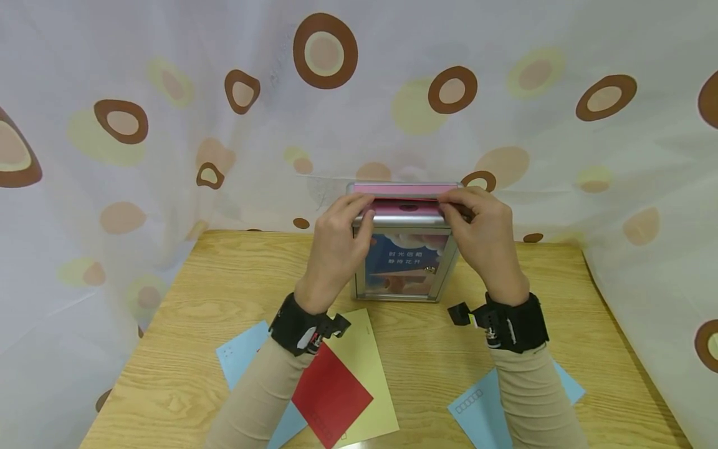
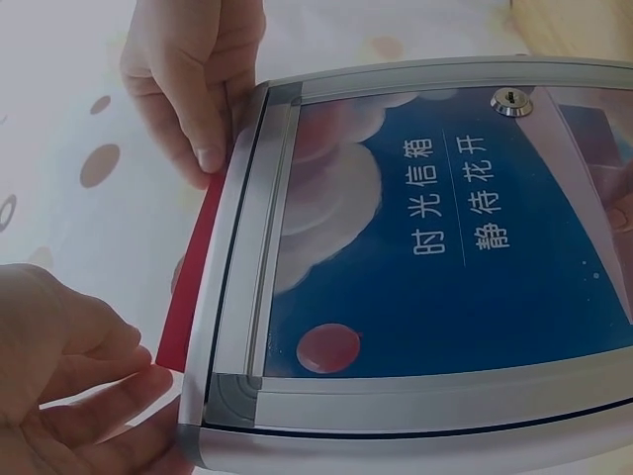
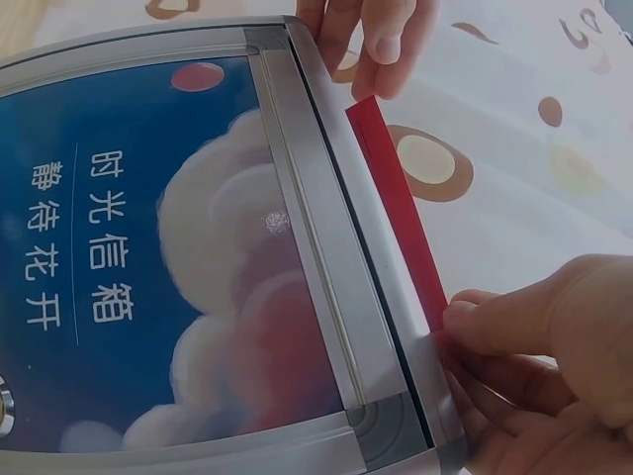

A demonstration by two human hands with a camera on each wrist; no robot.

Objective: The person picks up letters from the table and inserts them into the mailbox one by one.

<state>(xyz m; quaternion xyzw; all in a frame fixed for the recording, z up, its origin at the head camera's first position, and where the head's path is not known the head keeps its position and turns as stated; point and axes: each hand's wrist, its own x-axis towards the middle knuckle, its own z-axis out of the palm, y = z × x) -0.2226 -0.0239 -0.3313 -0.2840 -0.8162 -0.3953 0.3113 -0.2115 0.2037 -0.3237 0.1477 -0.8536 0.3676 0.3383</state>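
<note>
A red envelope [image 3: 401,203] stands partly in the slot on top of a silver-framed letter box [image 1: 404,249], with only a narrow strip showing above the edge. At its right end my right hand [image 1: 482,227] pinches the strip between thumb and fingers. My left hand [image 1: 339,240] is at the other end, fingertips at the envelope's corner and thumb held apart from it. In the left wrist view, the red strip [image 2: 190,282] runs between the two hands along the box's top edge. The envelope's lower part is hidden inside the box.
On the wooden table [image 1: 415,374] lie another red envelope [image 1: 333,396], a yellow envelope [image 1: 364,349], and blue envelopes at left [image 1: 241,349] and right [image 1: 477,405]. The forearms partly cover them. A patterned curtain [image 1: 392,125] hangs close behind the box.
</note>
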